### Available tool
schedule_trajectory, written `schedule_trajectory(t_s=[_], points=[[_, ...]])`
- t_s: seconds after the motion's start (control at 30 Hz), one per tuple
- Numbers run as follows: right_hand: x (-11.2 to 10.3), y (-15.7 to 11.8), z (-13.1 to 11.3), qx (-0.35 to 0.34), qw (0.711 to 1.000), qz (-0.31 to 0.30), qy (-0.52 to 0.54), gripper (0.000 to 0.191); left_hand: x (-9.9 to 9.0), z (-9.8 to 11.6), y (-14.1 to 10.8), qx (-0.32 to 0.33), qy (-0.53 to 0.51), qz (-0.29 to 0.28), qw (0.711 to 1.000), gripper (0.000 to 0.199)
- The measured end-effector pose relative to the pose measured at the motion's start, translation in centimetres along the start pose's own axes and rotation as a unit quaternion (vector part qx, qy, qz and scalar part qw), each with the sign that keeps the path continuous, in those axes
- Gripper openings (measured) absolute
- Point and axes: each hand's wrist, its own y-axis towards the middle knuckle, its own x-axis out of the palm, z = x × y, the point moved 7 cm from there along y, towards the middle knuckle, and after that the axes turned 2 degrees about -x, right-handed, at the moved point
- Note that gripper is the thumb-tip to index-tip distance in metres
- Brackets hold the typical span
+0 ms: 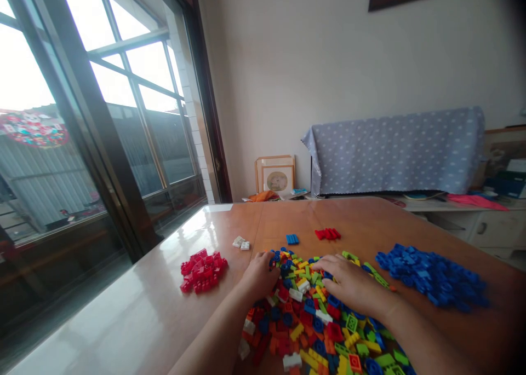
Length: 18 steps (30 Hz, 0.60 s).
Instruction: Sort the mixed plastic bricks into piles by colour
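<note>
A mixed pile of toy building bricks (298, 331) in red, yellow, green, orange, blue and white spreads between my arms. At the pile's far left edge is my left hand (261, 275), its fingers bent inward by some dark blue pieces; what they pinch, if anything, is hidden. My right hand (345, 279) lies over the right part of the pile, palm down, fingers stretched out and apart, touching the bricks. To the left sits a heap of pinkish-red bricks (203, 271). Blue bricks (431, 276) form a larger heap on the right.
Beyond the pile on the wooden table (283, 216) lie small groups of white bricks (241, 242), blue bricks (292, 239) and red bricks (327, 234). A glass door (139, 101) is at left. Behind the table, a dotted grey-blue cloth (394, 153) covers something wide.
</note>
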Motion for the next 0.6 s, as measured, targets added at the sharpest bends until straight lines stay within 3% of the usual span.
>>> schedule_trajectory(t_s=[0.2, 0.4, 0.6], points=[[0.0, -0.1, -0.2, 0.000, 1.000, -0.006, 0.005, 0.028, -0.3, 1.5, -0.6, 0.041, -0.032, -0.022, 0.998, 0.045], [-0.2, -0.1, 1.2, 0.034, 0.999, 0.001, -0.012, 0.014, -0.9, 2.8, -1.1, 0.079, -0.083, -0.025, 0.993, 0.038], [-0.9, 0.0, 1.3, 0.041, 0.999, 0.019, -0.023, 0.016, -1.2, 3.2, -1.1, 0.094, -0.093, -0.019, 0.991, 0.035]])
